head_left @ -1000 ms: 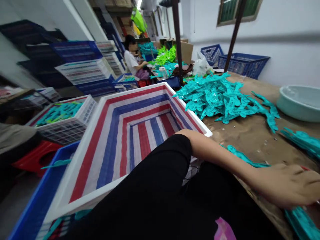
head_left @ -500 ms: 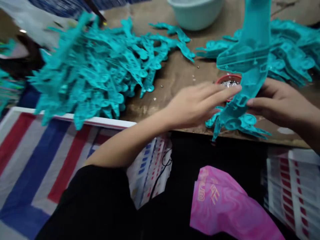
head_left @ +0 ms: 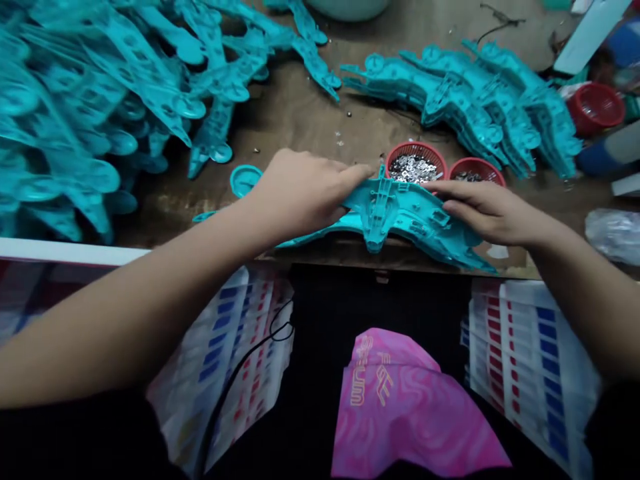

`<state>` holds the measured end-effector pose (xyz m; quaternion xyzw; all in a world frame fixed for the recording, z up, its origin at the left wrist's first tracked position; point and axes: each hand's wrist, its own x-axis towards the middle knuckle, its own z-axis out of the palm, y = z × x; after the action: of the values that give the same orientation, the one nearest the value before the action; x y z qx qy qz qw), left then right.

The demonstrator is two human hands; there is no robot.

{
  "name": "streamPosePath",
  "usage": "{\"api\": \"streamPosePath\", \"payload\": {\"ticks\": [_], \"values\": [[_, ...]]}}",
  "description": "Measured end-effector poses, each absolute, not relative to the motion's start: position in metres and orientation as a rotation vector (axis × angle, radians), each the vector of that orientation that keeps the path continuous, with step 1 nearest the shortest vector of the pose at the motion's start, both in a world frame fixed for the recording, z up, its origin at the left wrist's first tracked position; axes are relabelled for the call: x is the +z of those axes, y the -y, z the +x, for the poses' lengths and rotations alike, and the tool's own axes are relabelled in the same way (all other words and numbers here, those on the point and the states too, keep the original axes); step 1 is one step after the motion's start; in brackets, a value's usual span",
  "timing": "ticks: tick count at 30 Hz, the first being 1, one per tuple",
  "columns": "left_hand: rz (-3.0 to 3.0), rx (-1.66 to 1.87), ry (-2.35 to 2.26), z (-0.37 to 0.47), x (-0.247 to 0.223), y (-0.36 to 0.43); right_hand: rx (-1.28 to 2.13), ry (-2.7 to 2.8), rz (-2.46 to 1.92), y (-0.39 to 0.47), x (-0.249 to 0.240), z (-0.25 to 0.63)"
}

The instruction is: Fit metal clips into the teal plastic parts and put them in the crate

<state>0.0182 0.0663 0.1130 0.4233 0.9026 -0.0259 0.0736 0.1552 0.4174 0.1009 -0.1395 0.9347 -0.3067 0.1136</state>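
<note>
Desk: brown desk (head_left: 310, 113), worn and scuffed, pretty much buried in teal plastic parts, with a few loose bits of hardware scattered at 12 o'clock from the hands.

Change: half a second ago the part stood nearly upright, up off the desk, pinched between both hands. Now it lies flat along the near edge, so I'd guess it's been set down to be worked on.

Part: long teal moulded part (head_left: 400, 213), ribbed inner side facing up, a raised post sticking up around the middle, ends tapering out to 3 and 9 o'clock. Looks like stiff, thin plastic.

Left hand: left hand (head_left: 300, 193) lies palm-down over the 9 o'clock half, fingers curled loosely on top, pressing more than gripping.

Right hand: right hand (head_left: 487, 210) is flat on the 3 o'clock half, fingers stretched out, holding it down, not closed round it.

Cups: two small red cups (head_left: 415, 160) just beyond the part at 12 o'clock, the left one full of shiny little metal pieces.

Piles: big loose pile (head_left: 90, 113) at 10 o'clock, a neater stack (head_left: 465, 100) at 1 o'clock.

Below: striped bags hang at either side of the lap.
</note>
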Motion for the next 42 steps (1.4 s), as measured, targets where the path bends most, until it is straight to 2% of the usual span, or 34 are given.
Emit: {"api": "streamPosePath", "payload": {"ticks": [4,10,15,19,21,24,27,33,42], "values": [[1.199,-0.231,-2.664,0.019,0.107,-0.07,-0.686,-2.799,-0.425,-0.414,0.09,0.152],[1.128,-0.18,-2.508,0.021,0.089,-0.081,-0.293,-2.771,-0.428,-0.414,0.065,0.148],[1.123,-0.289,-2.406,0.013,0.079,-0.08,-0.263,-2.777,-0.494,-0.409,0.049,0.145],[1.058,-0.311,-2.397,0.006,0.067,-0.081,-0.382,-2.728,-0.557,-0.409,0.057,0.14],[1.058,-0.333,-2.414,0.004,0.063,-0.082,-0.396,-2.816,-0.463,-0.417,0.068,0.133],[1.07,-0.335,-2.442,0.004,0.064,-0.084,-0.269,-3.022,0.014,-0.438,0.075,0.12],[1.062,-0.303,-2.431,0.004,0.067,-0.084,-0.074,-2.905,0.327,-0.459,0.062,0.108],[0.992,-0.329,-2.414,0.011,0.069,-0.084,-0.037,-2.867,0.368,-0.455,0.033,0.101],[0.967,-0.463,-2.437,0.028,0.07,-0.088,0.017,-2.802,0.52,-0.424,0.057,0.109]]}}
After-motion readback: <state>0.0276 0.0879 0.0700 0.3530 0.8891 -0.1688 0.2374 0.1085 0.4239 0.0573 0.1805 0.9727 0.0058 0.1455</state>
